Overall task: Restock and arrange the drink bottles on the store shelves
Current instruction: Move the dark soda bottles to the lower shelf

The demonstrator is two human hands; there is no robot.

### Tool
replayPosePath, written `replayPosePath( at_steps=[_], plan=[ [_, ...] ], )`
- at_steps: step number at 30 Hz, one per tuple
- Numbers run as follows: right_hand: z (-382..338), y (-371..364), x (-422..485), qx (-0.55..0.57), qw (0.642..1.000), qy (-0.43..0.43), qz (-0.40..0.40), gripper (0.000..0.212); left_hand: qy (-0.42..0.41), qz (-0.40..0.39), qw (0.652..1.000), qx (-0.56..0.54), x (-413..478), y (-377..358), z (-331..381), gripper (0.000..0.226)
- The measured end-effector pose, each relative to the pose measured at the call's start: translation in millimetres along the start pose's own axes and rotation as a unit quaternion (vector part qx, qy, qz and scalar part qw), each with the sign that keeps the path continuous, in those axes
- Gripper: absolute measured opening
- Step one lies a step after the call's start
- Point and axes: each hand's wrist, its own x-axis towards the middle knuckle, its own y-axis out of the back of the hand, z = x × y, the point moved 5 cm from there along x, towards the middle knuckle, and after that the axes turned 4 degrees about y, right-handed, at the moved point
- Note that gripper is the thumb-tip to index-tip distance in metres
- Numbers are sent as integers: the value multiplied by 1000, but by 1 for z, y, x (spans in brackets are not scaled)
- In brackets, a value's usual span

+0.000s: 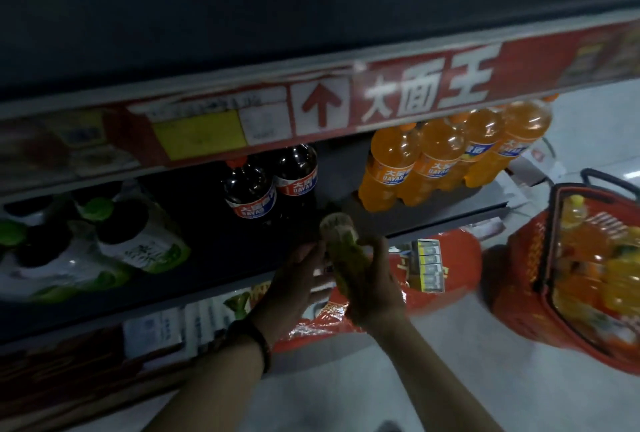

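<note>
From the head camera I see both my hands on one greenish bottle. My right hand is curled tight around its middle, and my left hand is half closed against its side. The bottle lies tilted, its bottom end pointing at the dark shelf, just at the shelf's front edge.

I think the step is to put this bottle into the bare gap between the cola bottles and the orange bottles. To do it well I should tip it upright first, slide it in slowly, and not bump the two cola bottles, which stand close by.

The red basket sits on the floor to my right. It holds more orange and yellow drink bottles; the picture is too blurry to count them
</note>
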Motion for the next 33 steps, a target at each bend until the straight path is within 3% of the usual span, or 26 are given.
replayPosePath(
  at_steps=[2,4,9,13,15,18,20,24,28,30,33],
  plan=[
    [-17,12,-45,185,979,-85,-11,41,64,-18,995,-78,-28,-21,5,43],
    [-39,30,-88,254,960,-118,-14,39,86,-11,992,-95,-60,-38,16,45],
    [-102,86,-176,148,976,-125,-99,37,92,-41,993,-59,-166,-61,41,43],
    [-156,132,-216,18,992,-60,-110,9,65,-52,997,-4,-256,-63,73,45],
    [-191,151,-224,-8,995,-13,-94,13,42,-52,998,12,-297,-60,90,47],
    [-260,158,-222,64,991,35,-116,15,-11,-21,1000,12,-350,-47,128,52],
    [-315,151,-217,83,984,71,-142,29,-63,1,998,30,-381,-31,159,43],
    [-433,115,-201,114,964,147,-190,34,-169,29,984,41,-432,27,221,41],
    [-541,53,-189,22,950,245,-192,22,-235,61,970,-3,-467,111,261,50],
    [-588,14,-193,-67,927,303,-209,26,-269,66,960,26,-485,154,278,52],
    [-636,-43,-201,-112,909,323,-239,40,-313,70,945,60,-506,215,298,55]
  ],
)
